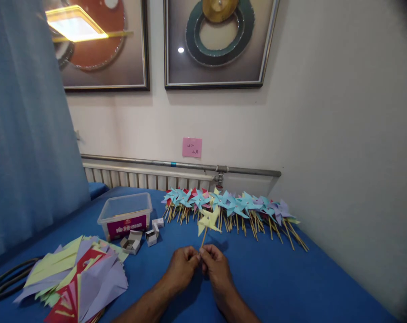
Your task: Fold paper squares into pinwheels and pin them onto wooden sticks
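Note:
A yellow paper pinwheel (209,220) on a thin wooden stick stands upright just past my hands. My left hand (182,267) and my right hand (215,265) meet at the bottom of the stick, both with fingers pinched round it. They hover low over the blue tabletop (273,278). Behind the pinwheel lies a long row of finished pinwheels (233,207), mostly light blue with some pink, red and lilac, their sticks pointing toward me.
A stack of cut coloured paper (78,278) lies at front left, with black scissors (8,280) beside it. A clear plastic tub (125,220) and small open cardboard boxes (141,237) sit mid-left. A radiator and pipe (190,167) run along the wall.

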Tool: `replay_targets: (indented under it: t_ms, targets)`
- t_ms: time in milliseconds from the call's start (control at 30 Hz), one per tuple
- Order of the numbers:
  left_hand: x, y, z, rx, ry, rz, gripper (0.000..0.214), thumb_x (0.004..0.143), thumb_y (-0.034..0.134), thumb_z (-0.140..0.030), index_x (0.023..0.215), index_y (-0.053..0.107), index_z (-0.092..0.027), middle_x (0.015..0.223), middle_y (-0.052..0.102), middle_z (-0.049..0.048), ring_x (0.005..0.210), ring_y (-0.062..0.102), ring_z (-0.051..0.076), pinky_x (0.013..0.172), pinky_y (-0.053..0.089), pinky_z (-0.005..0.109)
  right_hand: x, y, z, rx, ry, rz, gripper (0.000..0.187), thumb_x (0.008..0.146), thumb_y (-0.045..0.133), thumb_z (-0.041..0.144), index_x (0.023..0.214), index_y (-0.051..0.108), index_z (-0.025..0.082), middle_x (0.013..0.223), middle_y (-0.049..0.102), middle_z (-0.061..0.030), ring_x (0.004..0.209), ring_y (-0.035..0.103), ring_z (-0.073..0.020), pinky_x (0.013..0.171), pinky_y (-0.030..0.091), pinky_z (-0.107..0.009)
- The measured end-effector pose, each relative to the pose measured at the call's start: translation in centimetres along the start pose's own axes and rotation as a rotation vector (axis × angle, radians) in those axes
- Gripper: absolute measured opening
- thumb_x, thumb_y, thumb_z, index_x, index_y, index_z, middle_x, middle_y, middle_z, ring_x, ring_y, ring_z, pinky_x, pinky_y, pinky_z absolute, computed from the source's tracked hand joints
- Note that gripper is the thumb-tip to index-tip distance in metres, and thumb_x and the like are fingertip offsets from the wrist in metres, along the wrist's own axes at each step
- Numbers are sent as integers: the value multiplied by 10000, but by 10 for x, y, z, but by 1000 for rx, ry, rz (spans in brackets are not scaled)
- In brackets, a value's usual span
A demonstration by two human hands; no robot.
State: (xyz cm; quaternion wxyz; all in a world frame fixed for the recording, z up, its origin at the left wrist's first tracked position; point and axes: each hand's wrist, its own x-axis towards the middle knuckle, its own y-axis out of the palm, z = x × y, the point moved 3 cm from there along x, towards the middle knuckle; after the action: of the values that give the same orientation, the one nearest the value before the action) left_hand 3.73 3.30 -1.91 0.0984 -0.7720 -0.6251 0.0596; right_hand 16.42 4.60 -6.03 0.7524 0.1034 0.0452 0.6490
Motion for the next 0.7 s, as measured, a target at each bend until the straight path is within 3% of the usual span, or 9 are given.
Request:
replay_targets:
  t_ms: [400,700]
  targets:
    - [5,-8,2,-13,-5,-120,325,672,735,-376,583,465,-219,514,450,-59,521,367,99,524,252,259,-3,2,4,-89,19,20,428,696,701,653,696,594,239,404,453,72,378,338,-103,422,252,-252]
    - [0,0,0,-66,3,-2,388,729,630,-571,644,569,-197,523,538,-20,482,388,105,507,258,268,-15,5,30,-66,25,59,445,678,755,649,657,594,235,398,459,71,386,353,-102,424,261,-248]
